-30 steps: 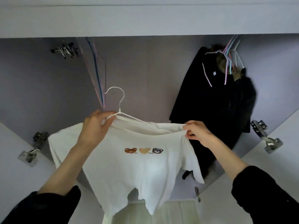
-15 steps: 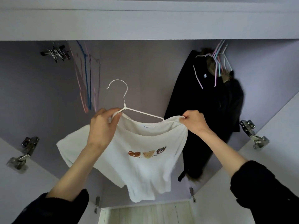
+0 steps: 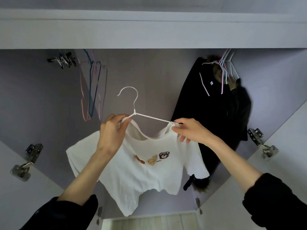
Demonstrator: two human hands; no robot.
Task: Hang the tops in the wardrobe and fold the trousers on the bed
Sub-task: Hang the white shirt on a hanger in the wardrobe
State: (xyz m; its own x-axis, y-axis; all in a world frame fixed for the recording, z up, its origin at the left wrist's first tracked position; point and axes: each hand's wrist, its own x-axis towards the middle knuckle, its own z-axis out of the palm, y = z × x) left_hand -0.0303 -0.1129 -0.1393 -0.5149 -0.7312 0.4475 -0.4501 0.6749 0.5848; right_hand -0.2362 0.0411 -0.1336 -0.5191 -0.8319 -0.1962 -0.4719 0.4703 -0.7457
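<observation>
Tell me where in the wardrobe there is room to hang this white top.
The widest free stretch lies between the empty hangers on the left and the black coat on the right, straight above the white hanger. The right end is crowded with the coat and more hangers. The rail itself is hidden behind the wardrobe's top edge.

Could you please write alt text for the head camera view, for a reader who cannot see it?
Two hands, left hand and right hand, hold a white T-shirt on a white hanger before an open wardrobe, with dark coats right and empty hangers left.
</observation>
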